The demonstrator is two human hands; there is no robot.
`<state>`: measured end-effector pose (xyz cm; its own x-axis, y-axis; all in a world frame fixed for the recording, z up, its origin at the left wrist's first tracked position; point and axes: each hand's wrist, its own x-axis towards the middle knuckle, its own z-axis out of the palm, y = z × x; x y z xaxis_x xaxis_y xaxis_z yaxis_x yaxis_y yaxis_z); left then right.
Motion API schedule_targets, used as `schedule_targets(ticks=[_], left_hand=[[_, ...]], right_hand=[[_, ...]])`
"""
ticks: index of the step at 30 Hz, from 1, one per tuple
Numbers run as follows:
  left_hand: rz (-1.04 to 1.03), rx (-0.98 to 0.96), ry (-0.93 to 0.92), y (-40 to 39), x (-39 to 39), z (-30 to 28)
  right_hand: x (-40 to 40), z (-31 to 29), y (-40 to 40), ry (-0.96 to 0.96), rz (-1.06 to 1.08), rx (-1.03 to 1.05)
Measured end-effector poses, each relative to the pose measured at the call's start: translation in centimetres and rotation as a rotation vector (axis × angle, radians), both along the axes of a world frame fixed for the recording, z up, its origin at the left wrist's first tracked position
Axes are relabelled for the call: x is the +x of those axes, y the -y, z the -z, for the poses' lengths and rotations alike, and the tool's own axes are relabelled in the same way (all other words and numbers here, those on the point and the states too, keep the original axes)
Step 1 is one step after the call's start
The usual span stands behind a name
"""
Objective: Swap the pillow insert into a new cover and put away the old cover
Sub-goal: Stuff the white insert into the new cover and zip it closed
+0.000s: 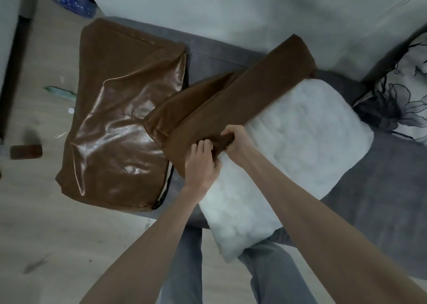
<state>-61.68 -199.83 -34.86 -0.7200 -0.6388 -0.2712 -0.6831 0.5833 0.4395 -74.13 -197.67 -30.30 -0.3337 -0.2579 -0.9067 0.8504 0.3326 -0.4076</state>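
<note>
We are noting matte brown cover (233,100) taking in white pillow insert (298,146): only insert's far-left edge sitting inside cover mouth, rest lying bare on grey sofa (381,188). Cover bunched into strip, long axis running near-left to far-right. Insert plump, near corner overhanging sofa edge. Left hand (203,162) and right hand (235,141) working close together, both gripping cover's near hem. Glossy brown cover (120,118) lying left, partly overhanging sofa edge.

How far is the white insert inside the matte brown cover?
Mostly out: matte brown cover wraps only one edge of the white insert.
</note>
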Motion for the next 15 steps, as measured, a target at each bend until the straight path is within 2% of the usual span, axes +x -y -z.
schedule_targets(ticks=[2,5,7,12,15], left_hand=[[0.015,-0.036,0.011,0.2,-0.9,-0.7],[0.063,-0.042,0.128,1.2,-1.4,-1.3],[0.083,0.002,0.172,1.2,-0.8,-1.7],[0.261,-0.119,0.015,-2.1,2.7,-3.6],[0.244,-0.012,0.210,-4.5,5.0,-4.1]], right_hand=[[0.4,-0.7,-0.4,-0.092,-0.145,-0.017],[0.9,-0.6,-4.3,-0.164,-0.102,-0.057],[1.0,-0.8,-6.8,-0.181,-0.114,-0.004],[0.1,-1.1,-9.3,-0.291,-0.197,0.069],[1.5,-1.6,-12.5,-0.189,-0.175,0.137]])
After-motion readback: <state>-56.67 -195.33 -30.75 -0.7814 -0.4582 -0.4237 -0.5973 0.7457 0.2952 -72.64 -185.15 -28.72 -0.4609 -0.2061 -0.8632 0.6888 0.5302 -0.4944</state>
